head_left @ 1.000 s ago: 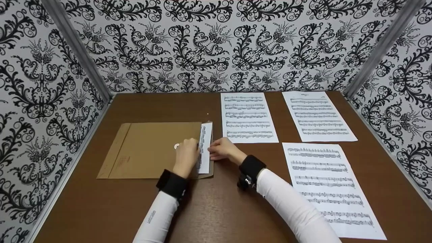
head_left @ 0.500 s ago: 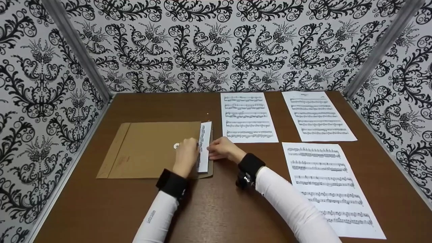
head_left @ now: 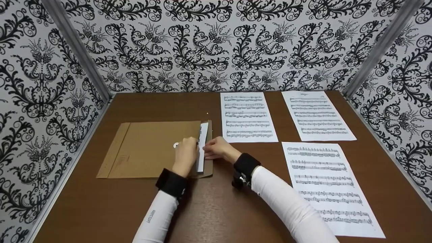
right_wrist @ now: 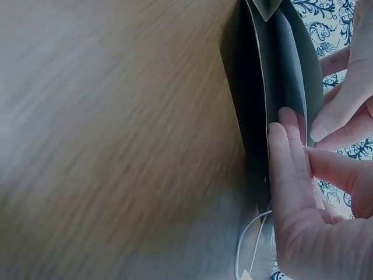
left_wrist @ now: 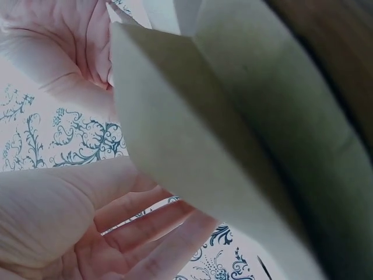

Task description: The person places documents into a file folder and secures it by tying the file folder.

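A brown paper envelope (head_left: 148,145) lies flat with its opening to the right. From that opening sticks a narrow strip of white sheet music (head_left: 201,163), mostly hidden inside. My left hand (head_left: 185,153) pinches the upper layer at the mouth and lifts it, and the left wrist view shows the raised flap of brown paper (left_wrist: 175,128) between thumb and fingers. With its fingertips at the mouth, my right hand (head_left: 221,149) pinches the outer edge of the sheet. In the right wrist view, two right fingers (right_wrist: 285,169) lie along the sheet between the envelope's layers.
Three sheets of music lie on the brown table (head_left: 216,209): one at back centre (head_left: 249,118), one at back right (head_left: 319,116), one at front right (head_left: 332,189). A thin string (right_wrist: 240,251) hangs by the envelope mouth. Patterned walls (head_left: 216,44) enclose the table.
My right hand has moved left, and the sheet has slid further into the envelope, leaving a narrower strip outside. My left hand stays in place at the mouth.
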A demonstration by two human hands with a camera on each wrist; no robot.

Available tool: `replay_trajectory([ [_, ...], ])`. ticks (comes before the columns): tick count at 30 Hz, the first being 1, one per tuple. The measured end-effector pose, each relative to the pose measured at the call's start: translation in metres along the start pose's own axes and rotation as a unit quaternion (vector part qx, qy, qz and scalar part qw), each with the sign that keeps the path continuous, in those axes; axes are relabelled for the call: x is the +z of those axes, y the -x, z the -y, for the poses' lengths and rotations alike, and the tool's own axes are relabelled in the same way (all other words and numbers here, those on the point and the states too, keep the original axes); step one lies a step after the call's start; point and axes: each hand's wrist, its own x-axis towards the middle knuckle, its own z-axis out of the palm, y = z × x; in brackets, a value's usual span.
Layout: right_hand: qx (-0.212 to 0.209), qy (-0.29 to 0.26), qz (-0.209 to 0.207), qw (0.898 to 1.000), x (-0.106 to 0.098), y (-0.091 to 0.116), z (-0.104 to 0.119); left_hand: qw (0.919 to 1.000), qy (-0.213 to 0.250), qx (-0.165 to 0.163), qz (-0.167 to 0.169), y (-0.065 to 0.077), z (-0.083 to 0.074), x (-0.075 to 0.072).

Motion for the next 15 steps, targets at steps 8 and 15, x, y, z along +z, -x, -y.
replay_trajectory([
  [8, 0.003, -0.001, 0.005, 1.0, 0.006, -0.0026, 0.0011, 0.9999, 0.005, -0.007, 0.01, -0.0028, 0.0014, -0.0008],
  [15, -0.007, 0.001, 0.014, 1.0, 0.0091, -0.0066, -0.0002, 0.9999, 0.005, 0.006, -0.013, -0.0004, 0.0018, -0.0004],
])
